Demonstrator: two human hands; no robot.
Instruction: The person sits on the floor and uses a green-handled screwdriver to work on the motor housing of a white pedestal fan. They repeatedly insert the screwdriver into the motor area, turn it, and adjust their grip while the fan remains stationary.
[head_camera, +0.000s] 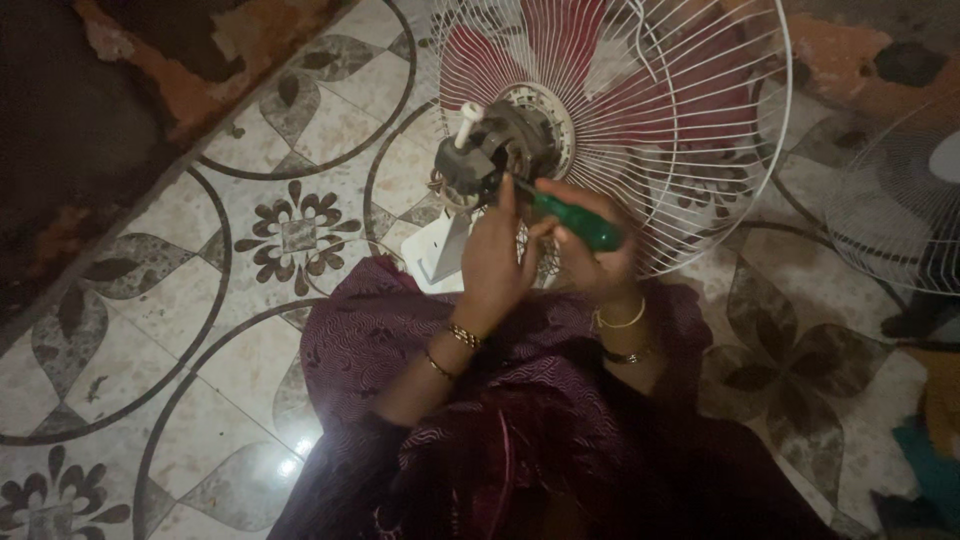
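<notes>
Both hands work close together at the back of a fan that lies on the tiled floor (200, 260) just past the person's knees. The right hand (590, 255) is closed around the green handle of a screwdriver (575, 222), whose shaft points left into the grey motor housing (490, 160). The left hand (495, 255) is raised beside it, fingers against the housing; whether it truly grips or only steadies I cannot tell. A white knob (467, 120) sticks up from the top of the motor. Behind it spreads the white wire guard (690, 110), with red blades (560, 40) showing through. A second wire guard (900, 200) lies apart near the right edge of the floor.

The motor looks like the heavy, rigid part, so that is probably the soundest place to hold. The thin guard wires would likely flex or bend under a grip, and the whole fan seems top-heavy and apt to roll. The screwdriver's smooth handle may slip if held loosely.
</notes>
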